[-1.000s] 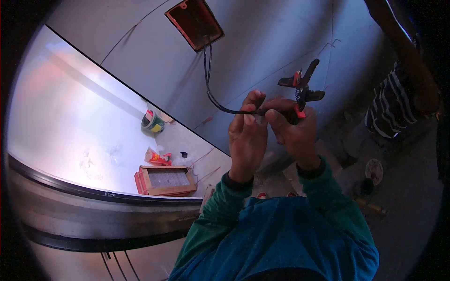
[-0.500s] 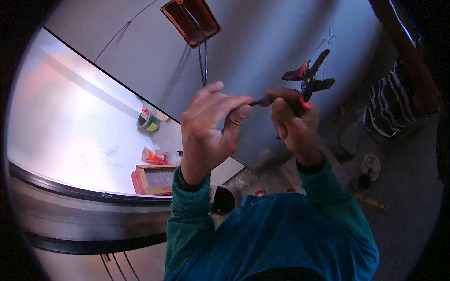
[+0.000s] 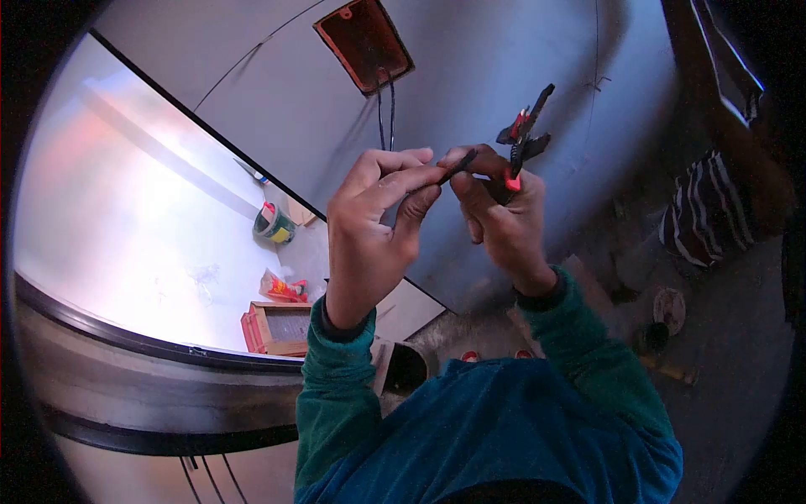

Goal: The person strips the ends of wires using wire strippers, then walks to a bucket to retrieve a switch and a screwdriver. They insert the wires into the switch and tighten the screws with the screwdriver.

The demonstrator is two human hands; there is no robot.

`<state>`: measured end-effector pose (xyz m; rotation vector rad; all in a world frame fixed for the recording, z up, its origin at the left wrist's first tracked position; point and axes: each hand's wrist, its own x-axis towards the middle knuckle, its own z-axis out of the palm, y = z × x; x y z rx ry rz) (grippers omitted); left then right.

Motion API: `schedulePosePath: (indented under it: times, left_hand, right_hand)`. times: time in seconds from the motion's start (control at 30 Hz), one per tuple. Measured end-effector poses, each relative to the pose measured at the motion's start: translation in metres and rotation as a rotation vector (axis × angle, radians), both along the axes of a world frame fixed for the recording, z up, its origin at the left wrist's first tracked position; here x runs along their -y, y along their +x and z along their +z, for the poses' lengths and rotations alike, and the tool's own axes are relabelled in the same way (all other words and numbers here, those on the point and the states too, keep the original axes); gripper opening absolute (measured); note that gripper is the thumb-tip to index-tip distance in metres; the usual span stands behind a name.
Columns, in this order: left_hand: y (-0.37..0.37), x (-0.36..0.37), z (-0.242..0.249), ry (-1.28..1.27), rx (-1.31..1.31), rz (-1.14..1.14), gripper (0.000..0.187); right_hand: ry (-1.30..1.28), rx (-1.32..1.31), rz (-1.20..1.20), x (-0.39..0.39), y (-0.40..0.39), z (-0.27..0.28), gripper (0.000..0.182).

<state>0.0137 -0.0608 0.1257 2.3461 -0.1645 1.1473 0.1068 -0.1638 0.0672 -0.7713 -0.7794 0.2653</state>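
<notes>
My left hand (image 3: 374, 223) pinches a black wire end (image 3: 459, 166) between thumb and fingers; my right hand (image 3: 508, 225) curls closed around one pair of pliers (image 3: 520, 139) (red and black). Two dark wires (image 3: 392, 118) run from one recessed box (image 3: 363, 44) towards my left hand.

At twelve o'clock, glossy wires (image 3: 392, 113) look plastic-coated against the smooth, matt wall (image 3: 504, 59). The shirt (image 3: 504, 420) at six is matt cloth; the bucket (image 3: 277, 227) toward nine looks plastic.
</notes>
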Motion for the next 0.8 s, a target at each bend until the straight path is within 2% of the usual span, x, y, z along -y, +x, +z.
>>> schedulePosePath:
  times: [0.07, 0.17, 0.3, 0.37, 0.4, 0.47, 0.5, 0.57, 0.6, 0.67, 0.7, 0.77, 0.8]
  left_hand:
    - [-0.003, -0.001, 0.004, 0.277, 0.014, 0.168, 0.012]
    - [-0.007, 0.004, 0.003, 0.183, -0.007, 0.217, 0.012]
    - [-0.007, 0.001, -0.002, 0.209, 0.015, 0.188, 0.012]
    - [-0.008, 0.005, 0.004, 0.395, -0.061, 0.258, 0.014]
    - [-0.009, 0.006, 0.007, 0.395, -0.060, 0.257, 0.014]
    - [-0.008, 0.003, 0.013, 0.485, -0.205, 0.187, 0.018]
    - [-0.008, 0.000, 0.018, 0.489, -0.201, 0.182, 0.018]
    - [-0.004, -0.006, 0.025, 0.656, -0.277, 0.109, 0.018]
    - [0.001, -0.010, 0.024, 0.656, -0.275, 0.104, 0.018]
    - [0.010, -0.018, 0.021, 0.647, -0.323, -0.099, 0.013]
    - [0.011, -0.017, 0.022, 0.651, -0.319, -0.102, 0.013]
    - [0.012, -0.011, 0.026, 0.497, -0.536, -0.108, 0.010]
    - [0.012, -0.013, 0.028, 0.500, -0.535, -0.113, 0.010]
  right_hand:
    - [0.007, -0.036, -0.009, -0.005, -0.004, 0.002, 0.017]
    - [-0.026, -0.020, 0.016, -0.010, -0.009, -0.001, 0.016]
    - [-0.014, -0.027, 0.002, -0.013, -0.009, -0.004, 0.015]
    - [0.007, -0.058, -0.047, -0.013, -0.010, -0.003, 0.013]
    - [0.007, -0.056, -0.049, -0.011, -0.008, -0.004, 0.013]
    - [-0.179, 0.056, -0.074, -0.003, 0.002, -0.009, 0.014]
    - [-0.176, 0.057, -0.081, -0.003, 0.006, -0.009, 0.014]
    - [-0.059, 0.179, -0.057, -0.002, 0.015, -0.009, 0.015]
    - [-0.060, 0.179, -0.062, 0.001, 0.022, -0.009, 0.015]
    - [-0.222, 0.307, -0.065, 0.008, 0.035, -0.009, 0.017]
    - [-0.220, 0.309, -0.071, 0.012, 0.038, -0.008, 0.017]
    - [-0.242, 0.364, -0.076, 0.020, 0.043, -0.007, 0.011]
    - [-0.242, 0.362, -0.082, 0.021, 0.050, -0.012, 0.011]
